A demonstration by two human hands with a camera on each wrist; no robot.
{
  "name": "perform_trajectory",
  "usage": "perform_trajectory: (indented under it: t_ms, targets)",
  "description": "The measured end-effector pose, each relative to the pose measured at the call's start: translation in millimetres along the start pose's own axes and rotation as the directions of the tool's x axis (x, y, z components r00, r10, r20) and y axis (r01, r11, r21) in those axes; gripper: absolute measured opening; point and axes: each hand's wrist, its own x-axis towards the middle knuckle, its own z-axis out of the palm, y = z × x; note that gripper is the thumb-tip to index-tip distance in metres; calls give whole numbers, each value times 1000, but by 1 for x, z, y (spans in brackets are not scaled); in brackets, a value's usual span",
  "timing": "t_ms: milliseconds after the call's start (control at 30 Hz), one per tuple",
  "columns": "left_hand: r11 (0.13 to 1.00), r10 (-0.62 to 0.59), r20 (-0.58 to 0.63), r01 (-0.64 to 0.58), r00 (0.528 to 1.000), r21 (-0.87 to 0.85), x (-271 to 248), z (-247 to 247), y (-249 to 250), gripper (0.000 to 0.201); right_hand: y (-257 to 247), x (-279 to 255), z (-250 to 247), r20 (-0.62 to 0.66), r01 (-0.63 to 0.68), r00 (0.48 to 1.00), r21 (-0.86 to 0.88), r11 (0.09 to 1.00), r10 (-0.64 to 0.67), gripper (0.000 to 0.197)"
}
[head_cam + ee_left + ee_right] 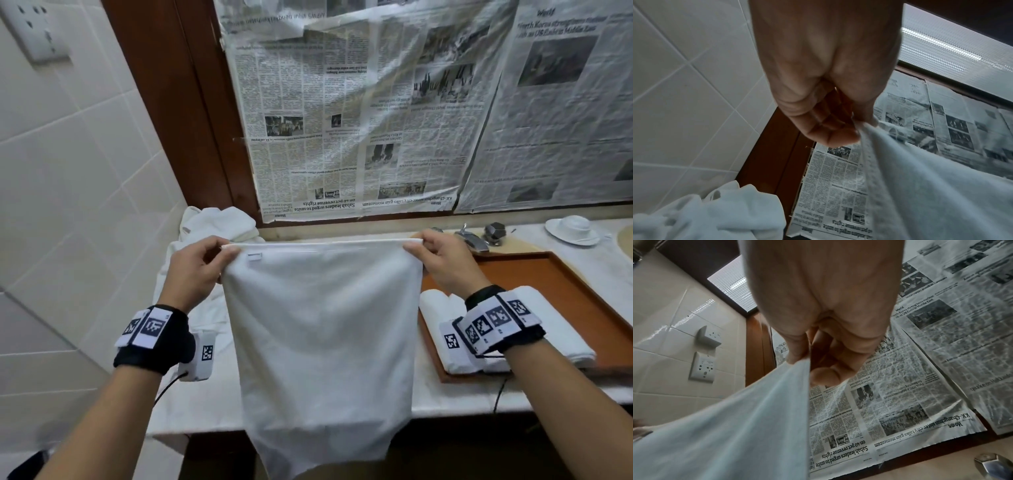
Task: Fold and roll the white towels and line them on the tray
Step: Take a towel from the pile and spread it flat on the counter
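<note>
The left hand (197, 270) and the right hand (442, 262) each pinch one top corner of a soft white cloth towel (322, 329), which hangs spread above the pale desk (455, 394). This is the start of folding. Next the towel needs laying flat, left of the brown rectangular tray (561, 277) holding rolled white towels (435, 311).

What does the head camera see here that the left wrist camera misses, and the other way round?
Only the head view shows the right hand, the brown tray with rolled towels, the faucet and a cup. Only the left wrist view shows the curled fingers from beneath and the ceiling light. Both show the left hand pinching the held towel, the towel pile and the newspaper.
</note>
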Motion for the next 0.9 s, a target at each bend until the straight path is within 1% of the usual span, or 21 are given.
perform_trajectory:
  t_ms: [33, 133, 167, 233, 333, 400, 500, 567, 633, 733, 833, 900]
  targets:
    - [1000, 6, 14, -6, 1000, 8, 6, -1, -4, 15, 0, 5, 2, 1, -5, 1000, -5, 1000, 5, 22]
    - [993, 64, 1, -63, 998, 101, 25, -4, -19, 16, 0, 23, 9, -13, -25, 1000, -27, 999, 25, 41]
    - [991, 75, 7, -76, 997, 114, 32, -4, -23, 16, -1, 30, 11, -11, -25, 1000, -46, 999, 25, 44]
    - [993, 61, 45, -66, 997, 100, 49, -1, -34, 15, -2, 45, 16, -12, -40, 999, -86, 996, 39, 43]
    - [994, 36, 147, -50, 988, 98, 76, 9, -48, 14, 6, 66, 25, -33, -116, 993, -113, 987, 112, 42]
    - [995, 13, 222, -34, 975, 93, 90, 19, -60, 14, 16, 75, 31, -11, -174, 985, -110, 979, 174, 38]
    - [996, -53, 283, 32, 958, 78, 108, 37, -77, 11, 35, 88, 42, 26, -251, 967, -41, 967, 253, 28]
    - [994, -106, 290, 92, 951, 64, 121, 55, -88, 9, 50, 100, 51, 22, -293, 956, 12, 956, 292, 26]
    - [986, -165, 281, 157, 945, 52, 134, 76, -101, 7, 69, 117, 63, 31, -335, 942, 68, 940, 333, 22]
    - [971, -240, 256, 226, 937, 83, 156, 110, -125, 8, 101, 149, 86, 44, -425, 905, 140, 894, 423, 18]
    - [948, -307, 231, 275, 923, 158, 181, 147, -155, 12, 143, 184, 112, 44, -512, 859, 125, 850, 511, 18]
    - [926, -356, 208, 314, 911, 209, 200, 173, -177, 14, 181, 207, 132, 69, -532, 847, 116, 839, 528, 17]
